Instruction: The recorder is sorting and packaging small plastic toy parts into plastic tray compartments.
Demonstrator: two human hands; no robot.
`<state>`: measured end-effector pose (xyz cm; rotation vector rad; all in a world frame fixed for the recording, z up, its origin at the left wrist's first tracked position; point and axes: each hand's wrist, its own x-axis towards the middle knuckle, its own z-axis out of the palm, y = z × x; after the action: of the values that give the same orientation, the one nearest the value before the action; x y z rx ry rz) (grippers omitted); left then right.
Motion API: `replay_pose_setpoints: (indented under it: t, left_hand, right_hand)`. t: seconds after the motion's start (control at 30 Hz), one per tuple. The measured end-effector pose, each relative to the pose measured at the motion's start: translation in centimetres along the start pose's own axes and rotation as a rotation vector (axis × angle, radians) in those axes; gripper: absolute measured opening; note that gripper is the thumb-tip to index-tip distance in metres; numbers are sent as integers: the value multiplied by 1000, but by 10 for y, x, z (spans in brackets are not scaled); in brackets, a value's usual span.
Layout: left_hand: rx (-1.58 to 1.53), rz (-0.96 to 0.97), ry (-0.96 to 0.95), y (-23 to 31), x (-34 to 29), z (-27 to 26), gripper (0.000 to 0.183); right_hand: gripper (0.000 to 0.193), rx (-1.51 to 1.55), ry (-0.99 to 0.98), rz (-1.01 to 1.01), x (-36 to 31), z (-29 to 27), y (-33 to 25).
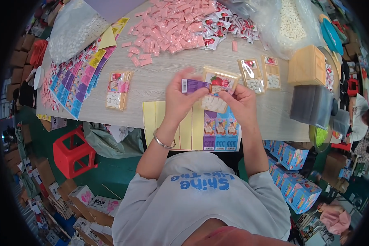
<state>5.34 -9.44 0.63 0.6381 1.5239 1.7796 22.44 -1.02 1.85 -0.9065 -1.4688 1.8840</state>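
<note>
My left hand [179,100] and my right hand [240,102] together hold a clear plastic pack [217,88] above the table edge. The pack shows white pellets at its lower end and a red fruit picture at the top. My left fingers also pinch a purple card strip [194,85] against the pack's left side. A silver bangle sits on my left wrist. Beneath my hands lies a sheet of yellow, purple and blue labels [192,131].
The wooden table [160,80] carries a filled pack [118,91] at left, two filled packs [260,74] at right, a pink sachet heap [168,26], label sheets [76,82], bags of white pellets [291,22], a wooden box [307,65]. Red stool [74,153] and blue cartons [293,172] stand on the floor.
</note>
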Motion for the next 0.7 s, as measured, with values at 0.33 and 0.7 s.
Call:
replay_pose_setpoints:
  t: [0.33, 0.7]
  left_hand:
    - [330, 428, -108, 7, -41, -22, 40]
    - [177, 34, -450, 8, -35, -75, 22]
  right_hand:
    - [25, -216, -84, -258, -23, 9, -4]
    - [45, -432, -287, -314, -19, 4, -25]
